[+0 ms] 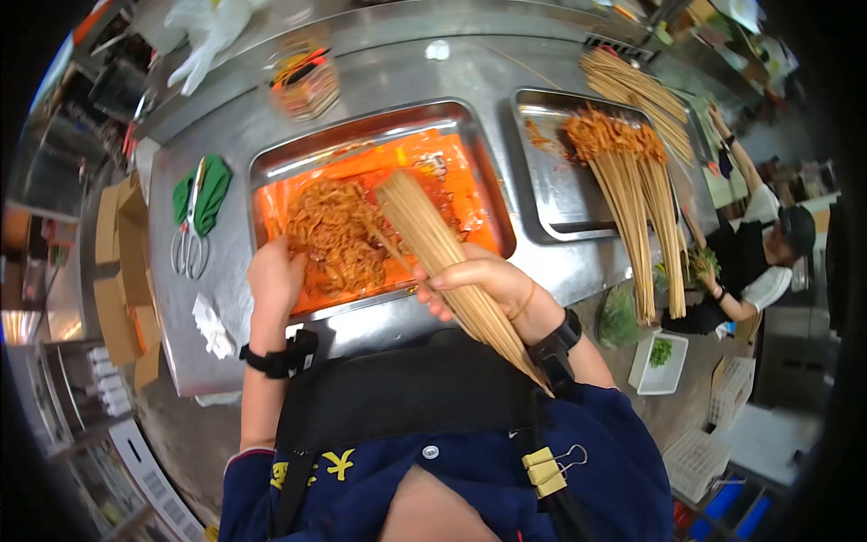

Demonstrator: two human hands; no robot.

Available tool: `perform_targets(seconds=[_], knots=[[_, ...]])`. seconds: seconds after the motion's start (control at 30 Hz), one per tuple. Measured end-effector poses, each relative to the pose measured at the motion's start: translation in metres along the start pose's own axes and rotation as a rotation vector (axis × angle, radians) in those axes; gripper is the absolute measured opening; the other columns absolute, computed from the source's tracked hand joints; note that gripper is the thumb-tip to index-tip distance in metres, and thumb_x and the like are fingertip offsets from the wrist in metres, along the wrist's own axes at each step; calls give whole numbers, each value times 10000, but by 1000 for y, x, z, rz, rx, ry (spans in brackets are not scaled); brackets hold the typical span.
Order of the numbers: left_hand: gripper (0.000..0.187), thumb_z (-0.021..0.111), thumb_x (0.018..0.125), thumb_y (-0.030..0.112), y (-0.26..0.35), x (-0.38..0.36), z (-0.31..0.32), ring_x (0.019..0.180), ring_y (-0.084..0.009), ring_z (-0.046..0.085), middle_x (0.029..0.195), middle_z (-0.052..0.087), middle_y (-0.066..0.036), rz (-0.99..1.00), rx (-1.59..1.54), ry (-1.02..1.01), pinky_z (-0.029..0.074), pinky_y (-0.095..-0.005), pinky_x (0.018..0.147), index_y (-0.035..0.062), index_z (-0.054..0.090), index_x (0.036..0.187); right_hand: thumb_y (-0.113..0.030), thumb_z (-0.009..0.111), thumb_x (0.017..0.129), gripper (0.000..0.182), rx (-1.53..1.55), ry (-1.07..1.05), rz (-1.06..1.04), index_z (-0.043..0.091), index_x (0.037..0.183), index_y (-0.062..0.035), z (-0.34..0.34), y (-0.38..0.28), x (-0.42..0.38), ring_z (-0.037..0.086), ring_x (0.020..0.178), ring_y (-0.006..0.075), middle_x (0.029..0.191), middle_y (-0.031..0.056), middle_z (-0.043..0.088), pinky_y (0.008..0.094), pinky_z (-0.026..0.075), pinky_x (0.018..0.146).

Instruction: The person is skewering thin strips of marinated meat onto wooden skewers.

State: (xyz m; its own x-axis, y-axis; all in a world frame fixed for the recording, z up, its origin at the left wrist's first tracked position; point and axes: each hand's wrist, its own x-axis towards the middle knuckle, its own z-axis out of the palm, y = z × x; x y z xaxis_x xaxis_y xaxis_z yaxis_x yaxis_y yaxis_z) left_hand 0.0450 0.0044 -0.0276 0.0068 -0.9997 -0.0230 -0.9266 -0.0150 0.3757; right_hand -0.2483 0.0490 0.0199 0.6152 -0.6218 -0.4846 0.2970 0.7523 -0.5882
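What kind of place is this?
Probably a food-prep kitchen making skewers: steel counter, tray of marinated meat, finished skewers, and a bundle of bamboo sticks in the right hand.

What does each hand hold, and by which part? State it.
The right hand has its grip around the middle of a bundle of skewers. The left hand is in the meat in the tray; whether it grips any cannot be told.

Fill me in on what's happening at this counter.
A person's right hand grips a bundle of bamboo skewers over a steel tray of marinated meat strips, while the left hand reaches into the meat. Finished skewers lie in a second tray. Scissors rest at the left.
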Motion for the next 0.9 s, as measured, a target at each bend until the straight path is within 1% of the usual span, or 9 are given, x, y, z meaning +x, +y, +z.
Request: perform_targets(seconds=[0.07, 0.17, 0.2, 0.3, 0.37, 0.5, 0.6, 0.7, 0.9], knots=[[190, 595, 745, 122, -6, -2, -4, 724, -293, 619, 791, 643, -148, -57, -210, -17, 482, -365, 631, 0, 612, 890, -113, 601, 778, 285, -2, -43, -12, 527, 1028, 1, -3, 1, 0, 607, 711, 172, 861, 117, 589, 260, 514, 595], [170, 562, 796, 95, -15, -1, 10, 695, -191, 613, 817, 646, -79, -122, -1000, -31, 476, -288, 593, -28, 600, 907, -117, 602, 775, 284, -13, -35, -10, 529, 1023, 1, 0, 1, 2, 606, 714, 170, 859, 116, 586, 262, 515, 598], [145, 540, 832, 90, 2, -5, -1, 683, -111, 583, 825, 622, -31, -175, -1143, -92, 461, -232, 568, -19, 594, 910, -119, 605, 773, 288, -22, -8, 2, 529, 1024, 1, 4, 0, -2, 606, 712, 168, 858, 115, 586, 263, 516, 599], [143, 531, 832, 76, 21, -10, 0, 648, -86, 563, 788, 606, -13, -356, -1437, -148, 438, -208, 542, 37, 578, 962, -119, 622, 754, 305, -45, -6, 49, 534, 1022, -5, 7, -1, 2, 605, 712, 165, 857, 113, 585, 267, 522, 614], [154, 546, 817, 61, 23, -9, 5, 677, -95, 571, 830, 611, -21, -302, -1579, -220, 418, -210, 535, 48, 554, 971, -107, 621, 746, 295, -48, -28, 47, 536, 1007, 0, 9, 0, 3, 607, 703, 166, 854, 117, 583, 265, 522, 597], [146, 554, 817, 104, 32, -10, 11, 669, -105, 551, 820, 598, -17, -285, -1646, -215, 394, -220, 519, 48, 553, 952, -84, 612, 741, 274, -76, -39, 20, 535, 987, 9, 14, 0, 4, 606, 669, 168, 839, 125, 584, 268, 521, 565], [234, 529, 849, 114, 30, -11, 11, 769, -125, 573, 932, 608, -34, -334, -1672, -309, 438, -240, 607, 23, 536, 1064, -69, 606, 740, 258, -92, -19, 16, 534, 974, 13, 19, -1, 3, 605, 647, 172, 823, 130, 588, 272, 519, 552], [171, 542, 838, 144, 34, -9, 14, 710, -90, 542, 860, 598, -12, -301, -1623, -205, 410, -227, 572, 35, 556, 969, -70, 607, 738, 259, -112, -24, 22, 533, 971, 14, 19, 0, 5, 606, 650, 172, 820, 129, 590, 273, 520, 553], [179, 530, 855, 125, 45, -8, 11, 709, -79, 541, 891, 607, -15, -209, -1633, -6, 421, -215, 586, 28, 548, 1004, -68, 609, 732, 268, -111, -33, 45, 531, 974, 15, 20, 1, 7, 609, 648, 172, 820, 126, 592, 273, 522, 554]])
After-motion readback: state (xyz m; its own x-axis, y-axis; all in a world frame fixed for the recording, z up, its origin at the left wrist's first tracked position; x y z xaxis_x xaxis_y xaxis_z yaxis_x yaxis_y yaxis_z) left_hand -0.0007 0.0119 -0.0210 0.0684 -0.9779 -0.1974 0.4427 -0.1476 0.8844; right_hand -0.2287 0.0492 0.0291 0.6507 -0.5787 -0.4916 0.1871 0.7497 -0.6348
